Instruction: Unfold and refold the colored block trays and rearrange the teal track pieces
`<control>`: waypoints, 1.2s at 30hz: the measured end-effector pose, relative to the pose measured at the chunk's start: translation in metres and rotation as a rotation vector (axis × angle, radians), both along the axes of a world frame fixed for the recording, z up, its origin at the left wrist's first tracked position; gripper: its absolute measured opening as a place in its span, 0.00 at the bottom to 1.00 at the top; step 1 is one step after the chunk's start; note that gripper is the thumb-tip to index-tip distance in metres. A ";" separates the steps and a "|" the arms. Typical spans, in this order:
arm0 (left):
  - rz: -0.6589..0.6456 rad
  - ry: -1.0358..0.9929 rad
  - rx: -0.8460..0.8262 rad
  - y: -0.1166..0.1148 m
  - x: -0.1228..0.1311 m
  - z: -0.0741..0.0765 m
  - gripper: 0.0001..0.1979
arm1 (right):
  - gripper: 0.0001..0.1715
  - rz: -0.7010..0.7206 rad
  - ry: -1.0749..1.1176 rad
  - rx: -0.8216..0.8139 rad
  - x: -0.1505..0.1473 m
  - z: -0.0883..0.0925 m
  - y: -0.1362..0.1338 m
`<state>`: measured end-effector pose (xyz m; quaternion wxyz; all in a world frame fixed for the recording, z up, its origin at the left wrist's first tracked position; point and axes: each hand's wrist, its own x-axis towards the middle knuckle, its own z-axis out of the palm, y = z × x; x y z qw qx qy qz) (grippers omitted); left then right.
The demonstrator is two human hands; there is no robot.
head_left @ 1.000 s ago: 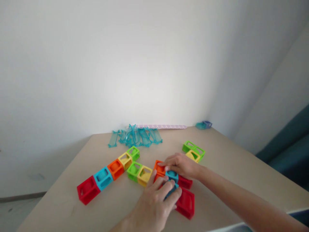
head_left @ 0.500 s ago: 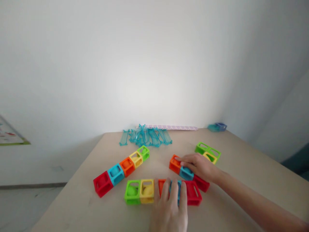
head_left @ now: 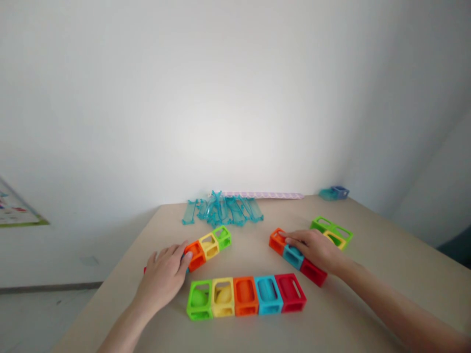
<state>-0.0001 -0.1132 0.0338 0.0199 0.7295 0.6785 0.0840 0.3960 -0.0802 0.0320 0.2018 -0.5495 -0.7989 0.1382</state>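
Observation:
My left hand [head_left: 165, 274] lies over the near end of the left block row, covering most of its red and blue blocks. Its thumb and fingers are at the orange block [head_left: 195, 255]; a yellow block [head_left: 209, 245] and a green block [head_left: 222, 238] extend beyond. On the right, my right hand [head_left: 312, 247] grips a row made of an orange block [head_left: 277, 240], a blue block [head_left: 293, 257] and a red block [head_left: 313, 272]. Untouched in front lies a straight row: green [head_left: 199, 300], yellow [head_left: 222, 297], orange [head_left: 246, 295], blue [head_left: 269, 294] and red [head_left: 291, 292].
Clear teal pieces [head_left: 228, 211] are heaped at the back beside a pale purple strip [head_left: 268, 195]. Behind my right hand sit joined green blocks [head_left: 344, 233] with a yellow block [head_left: 334, 239]. A dark blue block [head_left: 340, 192] stands in the far right corner.
My left hand has left the front row and moved left onto the left row. My right hand and its row have shifted slightly right.

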 end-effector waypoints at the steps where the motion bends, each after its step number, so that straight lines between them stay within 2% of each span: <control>1: -0.057 -0.026 -0.006 0.004 0.001 0.000 0.25 | 0.24 0.002 0.005 -0.001 0.001 0.000 0.001; 9: -0.414 -0.299 -0.139 0.026 0.053 0.023 0.22 | 0.25 -0.064 -0.003 0.008 0.012 -0.001 0.008; 14: -0.459 -0.339 -0.182 0.031 0.075 0.023 0.24 | 0.25 -0.090 -0.037 0.014 0.014 0.002 0.009; 20: -0.510 -0.252 -0.150 0.021 0.079 0.021 0.23 | 0.25 -0.090 -0.027 0.020 0.016 -0.001 0.009; 22: -0.518 -0.215 -0.169 0.010 0.079 0.024 0.28 | 0.25 -0.101 -0.015 0.016 0.016 -0.003 0.009; 25: -0.562 -0.141 -0.150 -0.009 0.085 0.027 0.50 | 0.25 -0.099 -0.011 0.019 0.016 -0.003 0.009; 26: -0.566 -0.115 -0.123 -0.015 0.088 0.027 0.54 | 0.25 -0.095 -0.015 0.021 0.015 -0.002 0.008; 27: -0.573 -0.093 -0.097 -0.020 0.090 0.027 0.53 | 0.26 -0.087 -0.022 0.022 0.015 -0.001 0.008; 31: -0.613 -0.071 -0.041 -0.027 0.090 0.024 0.39 | 0.29 -0.057 -0.055 0.030 0.011 0.004 0.004; 36: -0.534 -0.111 -0.037 -0.023 0.069 0.020 0.38 | 0.28 -0.053 -0.059 0.036 0.010 0.005 0.003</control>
